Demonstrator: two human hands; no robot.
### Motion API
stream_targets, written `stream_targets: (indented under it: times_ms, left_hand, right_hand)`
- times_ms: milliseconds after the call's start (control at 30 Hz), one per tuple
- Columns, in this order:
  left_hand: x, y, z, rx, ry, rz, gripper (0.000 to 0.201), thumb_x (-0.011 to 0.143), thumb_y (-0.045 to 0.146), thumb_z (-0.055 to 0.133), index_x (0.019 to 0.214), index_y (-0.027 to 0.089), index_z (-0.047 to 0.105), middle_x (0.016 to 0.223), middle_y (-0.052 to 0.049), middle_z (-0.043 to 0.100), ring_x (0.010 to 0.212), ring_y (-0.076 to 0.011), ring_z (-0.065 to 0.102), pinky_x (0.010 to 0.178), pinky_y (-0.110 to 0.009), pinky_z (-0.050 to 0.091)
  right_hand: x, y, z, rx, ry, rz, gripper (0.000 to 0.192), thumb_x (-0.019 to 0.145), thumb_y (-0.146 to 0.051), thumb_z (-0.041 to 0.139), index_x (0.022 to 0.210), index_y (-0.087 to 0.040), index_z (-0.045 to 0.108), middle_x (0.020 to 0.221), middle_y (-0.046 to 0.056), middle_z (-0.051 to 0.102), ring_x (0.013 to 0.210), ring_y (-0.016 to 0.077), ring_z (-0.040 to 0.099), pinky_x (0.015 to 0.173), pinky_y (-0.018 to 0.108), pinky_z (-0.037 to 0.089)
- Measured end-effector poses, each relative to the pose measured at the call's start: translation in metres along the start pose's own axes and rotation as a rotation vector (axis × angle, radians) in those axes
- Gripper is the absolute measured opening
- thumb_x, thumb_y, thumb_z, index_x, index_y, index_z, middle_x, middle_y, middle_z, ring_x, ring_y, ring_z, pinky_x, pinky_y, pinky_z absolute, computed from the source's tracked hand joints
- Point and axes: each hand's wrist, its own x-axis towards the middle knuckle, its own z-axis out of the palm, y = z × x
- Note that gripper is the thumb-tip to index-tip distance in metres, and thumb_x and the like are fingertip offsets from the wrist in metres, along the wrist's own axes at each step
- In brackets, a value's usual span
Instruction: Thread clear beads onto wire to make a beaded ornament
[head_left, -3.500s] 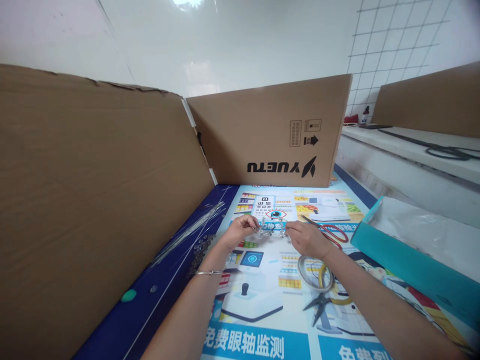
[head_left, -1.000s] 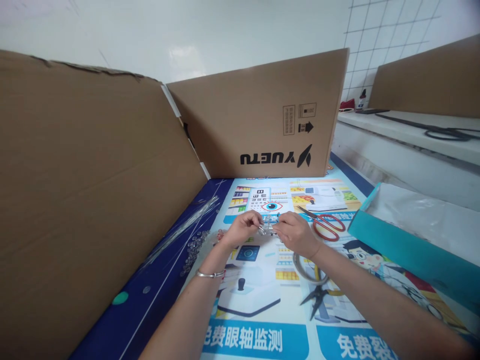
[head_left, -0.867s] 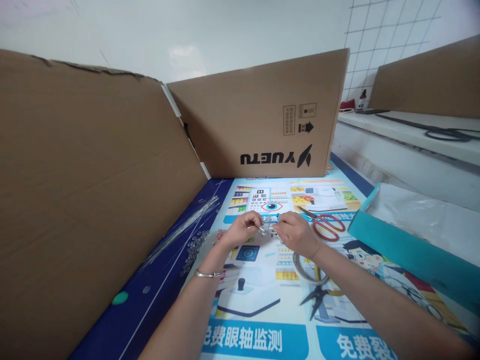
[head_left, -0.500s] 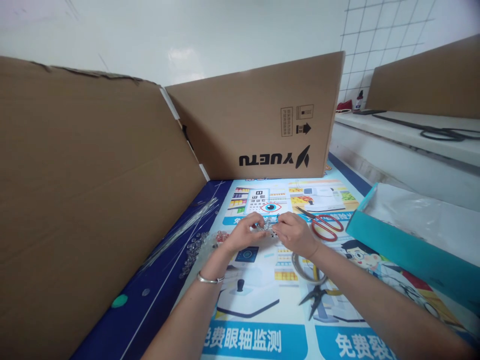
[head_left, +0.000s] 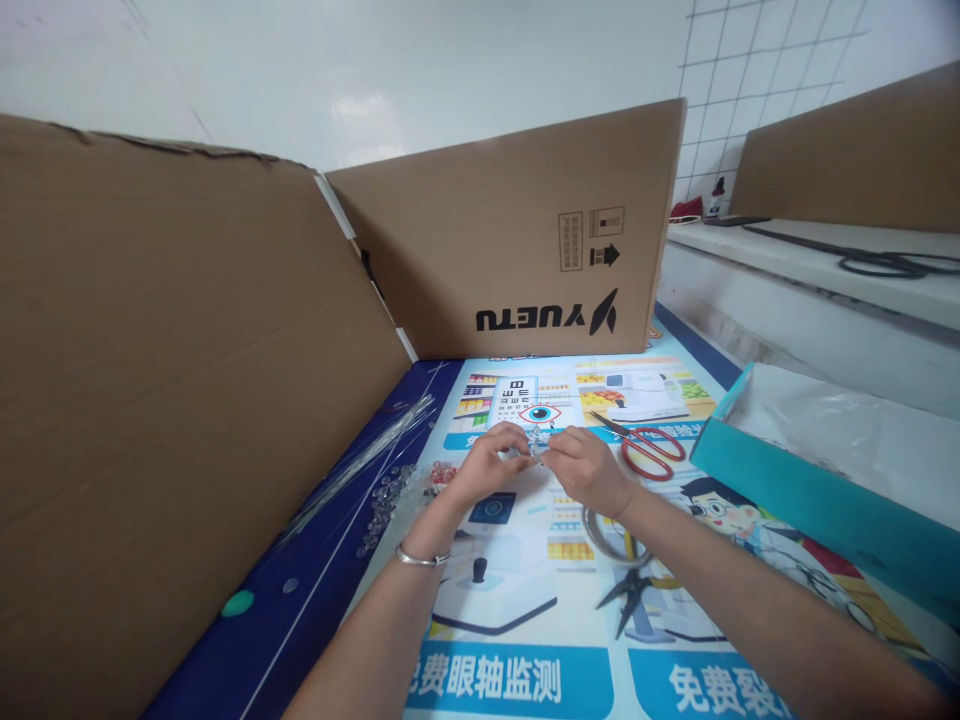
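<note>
My left hand and my right hand meet over the printed table cover, fingertips close together. Between them is a small cluster of clear beads, partly hidden by the fingers. The left fingers are closed around its left side. My right hand pinches at its right side; a thin dark tip sticks up by the right fingers, too small to name. Left of my left hand lie loose clear beads and a few red beads. Red-handled scissors rest just right of my right hand.
Pliers and a roll of wire lie below my right forearm. Thin clear strands lie along the left. A teal box stands at right. Cardboard panels rise at the left and back. A green disc lies front left.
The bead cluster now stands more upright between the fingertips. My right hand has turned slightly and shifted a little left; the left hand has barely moved.
</note>
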Motion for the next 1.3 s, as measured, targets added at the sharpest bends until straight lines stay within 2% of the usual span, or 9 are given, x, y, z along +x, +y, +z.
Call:
stream_targets:
  times_ms: [300, 733, 1033, 1300]
  left_hand:
    - [0.001, -0.008, -0.004, 0.008, -0.015, -0.016, 0.009, 0.067, 0.024, 0.07, 0.073, 0.019, 0.067, 0.095, -0.007, 0.059, 0.091, -0.0189, 0.055, 0.085, -0.033, 0.041]
    - [0.0, -0.006, -0.003, 0.053, -0.024, 0.006, 0.005, 0.073, 0.021, 0.064, 0.075, 0.019, 0.067, 0.101, -0.007, 0.057, 0.099, -0.0184, 0.053, 0.093, -0.035, 0.037]
    - [0.001, 0.001, -0.009, 0.066, -0.079, -0.008, 0.007, 0.075, 0.021, 0.061, 0.078, 0.019, 0.067, 0.104, -0.007, 0.058, 0.1, -0.0181, 0.054, 0.094, -0.035, 0.038]
    - [0.001, -0.006, -0.013, 0.062, -0.112, -0.039, 0.012, 0.073, 0.022, 0.063, 0.084, 0.02, 0.068, 0.105, -0.007, 0.06, 0.099, -0.0183, 0.056, 0.091, -0.034, 0.041]
  right_hand:
    - [-0.001, 0.001, 0.001, -0.012, -0.002, 0.022, 0.024, 0.087, -0.012, 0.041, 0.075, -0.018, 0.062, 0.078, 0.005, 0.053, 0.074, 0.016, 0.042, 0.069, 0.03, 0.034]
    - [-0.001, 0.003, 0.001, -0.011, -0.048, 0.07, 0.018, 0.084, -0.012, 0.046, 0.074, -0.017, 0.06, 0.081, 0.005, 0.052, 0.077, 0.0162, 0.043, 0.072, 0.029, 0.037]
    - [0.002, 0.003, -0.003, 0.058, -0.02, 0.089, 0.017, 0.084, -0.014, 0.047, 0.079, -0.018, 0.063, 0.084, 0.007, 0.053, 0.082, 0.0173, 0.046, 0.073, 0.031, 0.04]
    - [0.001, 0.005, -0.002, 0.161, 0.05, 0.189, 0.017, 0.085, -0.019, 0.048, 0.084, -0.018, 0.065, 0.085, 0.007, 0.051, 0.083, 0.0175, 0.047, 0.075, 0.031, 0.042]
